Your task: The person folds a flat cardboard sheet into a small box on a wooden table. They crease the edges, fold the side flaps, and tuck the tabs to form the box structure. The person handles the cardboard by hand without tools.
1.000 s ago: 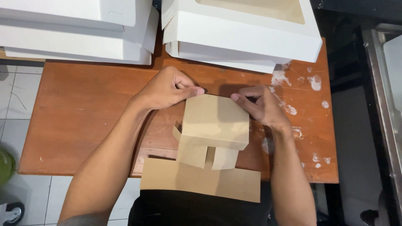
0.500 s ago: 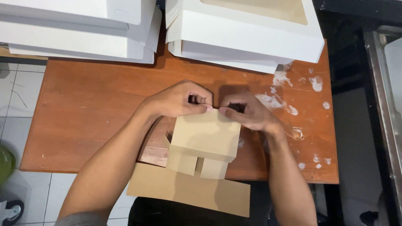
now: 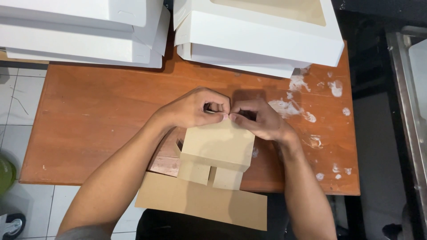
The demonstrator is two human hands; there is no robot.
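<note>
Both hands pinched the box's far edge.
Left hand (image 3: 193, 109) and right hand (image 3: 260, 119) closed on the light, creasable brown folded cardboard box (image 3: 218, 146) at twelve o'clock.

White boxes (image 3: 260, 38) on paint-spattered wooden table (image 3: 98, 111)

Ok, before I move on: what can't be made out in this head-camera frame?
- Far edge of the brown cardboard box: covered by the left hand and right hand, so what the fingertips pinch is hidden.
- Flat cardboard sheet: its near edge hangs past the wooden table, its middle under the box flaps.
- White boxes: cut off by the top edge.
- Metal fixture: cropped at the right edge.
</note>
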